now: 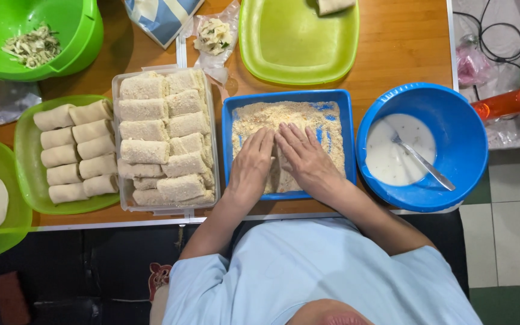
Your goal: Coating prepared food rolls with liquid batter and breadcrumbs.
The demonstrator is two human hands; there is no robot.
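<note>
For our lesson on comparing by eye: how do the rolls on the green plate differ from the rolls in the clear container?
The rolls on the green plate look smooth and pale, with bare wrappers; the rolls in the clear container are rough, covered in crumbs. The plate rolls lie in one layer in two columns; the container rolls seem stacked in more than one layer. The plate rolls lie farther from the left hand than the container rolls. Both sets are similar oblong shapes, lying flat.
</note>
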